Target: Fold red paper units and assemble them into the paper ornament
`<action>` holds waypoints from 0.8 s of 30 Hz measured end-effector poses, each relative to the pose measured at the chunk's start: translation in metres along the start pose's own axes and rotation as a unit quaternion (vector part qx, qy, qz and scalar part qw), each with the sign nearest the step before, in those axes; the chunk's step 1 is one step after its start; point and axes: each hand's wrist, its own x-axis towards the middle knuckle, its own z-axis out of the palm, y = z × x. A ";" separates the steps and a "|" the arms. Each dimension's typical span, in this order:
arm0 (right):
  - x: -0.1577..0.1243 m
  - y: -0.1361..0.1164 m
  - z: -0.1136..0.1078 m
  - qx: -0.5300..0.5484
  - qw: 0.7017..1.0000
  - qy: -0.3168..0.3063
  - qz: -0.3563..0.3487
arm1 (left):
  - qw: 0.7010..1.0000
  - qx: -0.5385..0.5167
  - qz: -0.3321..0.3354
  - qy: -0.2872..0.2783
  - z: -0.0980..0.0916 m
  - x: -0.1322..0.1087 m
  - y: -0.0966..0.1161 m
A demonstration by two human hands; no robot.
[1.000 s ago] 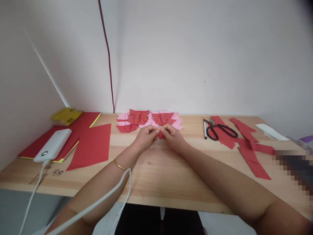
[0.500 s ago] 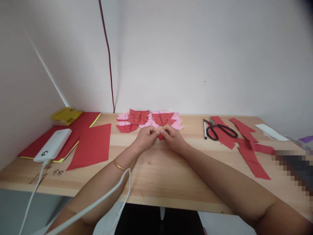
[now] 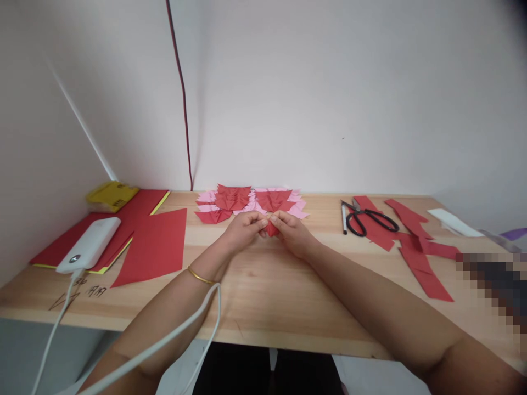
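My left hand point(image 3: 247, 230) and my right hand point(image 3: 291, 233) meet in the middle of the wooden table, thumbs close together. Both pinch a small folded piece of red paper point(image 3: 270, 228), much of it covered by the fingers. Just behind them, along the wall, lie several folded pieces in layered rows: red folded paper pieces point(image 3: 233, 197) on top of pink folded paper pieces point(image 3: 298, 209). A gold bangle point(image 3: 201, 276) circles my left wrist.
At left, a white power bank point(image 3: 93, 241) with a white cable rests on red paper sheets point(image 3: 154, 247) near a yellow packet point(image 3: 113, 196). Black-handled scissors point(image 3: 373, 215), a marker point(image 3: 345, 218) and red paper strips point(image 3: 426, 274) lie at right. The cable crosses over my left forearm.
The red paper between my fingertips shows slightly more below the thumbs. Both hands keep their pinch in nearly the same place; the view has shifted slightly.
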 end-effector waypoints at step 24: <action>0.003 -0.005 -0.004 -0.146 0.986 0.080 0.008 | 0.995 0.005 -0.028 0.095 0.012 0.003 -0.013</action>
